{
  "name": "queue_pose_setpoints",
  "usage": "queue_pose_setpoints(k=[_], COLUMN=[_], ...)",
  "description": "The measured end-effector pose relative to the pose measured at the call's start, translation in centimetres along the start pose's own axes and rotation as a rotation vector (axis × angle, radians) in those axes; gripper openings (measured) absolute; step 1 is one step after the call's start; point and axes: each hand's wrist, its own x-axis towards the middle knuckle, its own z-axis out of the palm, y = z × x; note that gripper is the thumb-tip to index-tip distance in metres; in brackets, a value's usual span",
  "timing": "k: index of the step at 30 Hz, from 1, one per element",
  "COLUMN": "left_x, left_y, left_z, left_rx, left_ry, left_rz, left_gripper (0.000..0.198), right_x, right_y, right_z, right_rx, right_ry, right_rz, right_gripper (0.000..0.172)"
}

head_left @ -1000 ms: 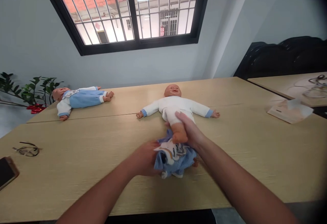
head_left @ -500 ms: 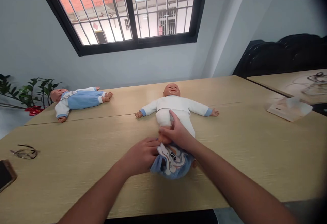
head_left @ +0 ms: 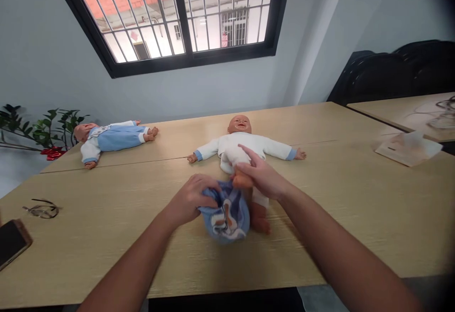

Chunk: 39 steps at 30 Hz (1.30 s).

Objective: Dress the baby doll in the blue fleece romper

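Note:
A baby doll [head_left: 245,140] in a white top with blue cuffs lies on its back, head toward the window and arms spread. My right hand [head_left: 262,175] grips one of its legs near the foot and holds it raised, index finger stretched along the leg. The other leg lies on the table, its bare foot toward me. My left hand [head_left: 195,199] is closed on the edge of a blue garment [head_left: 227,217] with a cartoon print, which hangs bunched just beside the raised foot. Whether the garment still touches that foot is hard to tell.
A second doll [head_left: 121,138] in blue and white lies at the back left, near a potted plant [head_left: 46,127]. Glasses [head_left: 42,209] and a phone [head_left: 13,243] rest at the left. A tissue pack [head_left: 408,150] lies at the right, before black chairs [head_left: 391,72].
The blue garment has moved left and up, away from the doll's feet, with my left hand. My right hand has lifted the leg, and the other foot has come into view.

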Motion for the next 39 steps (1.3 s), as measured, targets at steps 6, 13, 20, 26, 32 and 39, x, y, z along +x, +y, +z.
queue_pose_setpoints(k=[6, 13, 20, 26, 32, 39], left_x=[0.1, 0.4, 0.9, 0.5, 0.4, 0.1], left_y=[1.4, -0.3, 0.8, 0.4, 0.7, 1.3], left_z=[1.4, 3.8, 3.5, 2.7, 2.7, 4.3], left_rx=[0.02, -0.126, -0.284, -0.406, -0.233, -0.359], left_ry=[0.082, 0.654, 0.692, 0.659, 0.565, 0.43], left_rz=[0.092, -0.312, -0.519, -0.442, -0.505, -0.623], left_gripper=[0.011, 0.05, 0.043, 0.015, 0.012, 0.044], right_x=[-0.5, -1.9, -1.6, -1.2, -1.4, -1.5], right_y=[1.6, 2.2, 1.7, 1.7, 2.1, 2.2], right_z=[3.3, 4.0, 2.9, 3.4, 4.4, 5.3], right_rx=[-0.116, -0.123, -0.073, -0.003, 0.172, 0.178], right_ry=[0.188, -0.02, -0.107, 0.055, 0.098, 0.253], right_rz=[-0.117, -0.061, -0.045, -0.097, -0.099, -0.162], right_gripper=[0.106, 0.103, 0.1, 0.108, 0.113, 0.084])
